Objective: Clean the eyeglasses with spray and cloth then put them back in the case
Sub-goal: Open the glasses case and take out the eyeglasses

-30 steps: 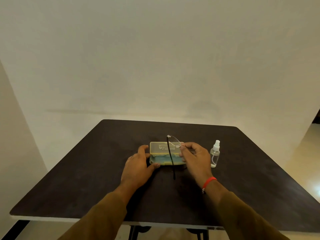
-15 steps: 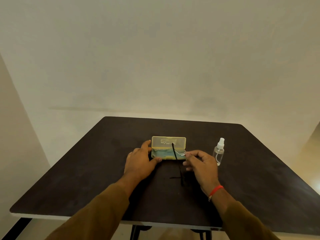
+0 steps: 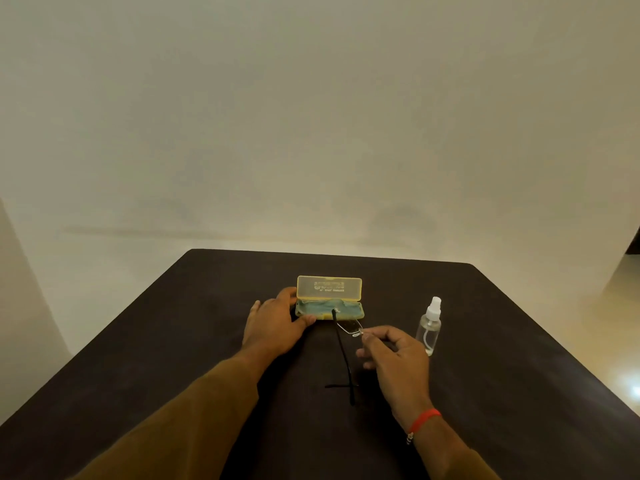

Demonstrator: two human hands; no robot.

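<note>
A yellow translucent glasses case (image 3: 329, 289) lies open on the dark table (image 3: 502, 341), lid standing up, with a blue cloth (image 3: 322, 309) inside its tray. My left hand (image 3: 273, 327) rests against the case's left end, thumb on its front edge. My right hand (image 3: 394, 355) pinches the rimless eyeglasses (image 3: 349, 328) at the nose bridge, just in front of the case. Their thin black temple arms (image 3: 344, 358) trail toward me, unfolded. A clear spray bottle (image 3: 430, 326) with a white nozzle stands right of my right hand.
The table's far edge runs a little behind the case, with a plain pale wall beyond it. Brown sleeves cover both forearms, and a red thread band sits on my right wrist (image 3: 424, 419).
My right hand has drawn the eyeglasses out of the case and toward me, lower over the table. My left hand has stayed on the case's left end.
</note>
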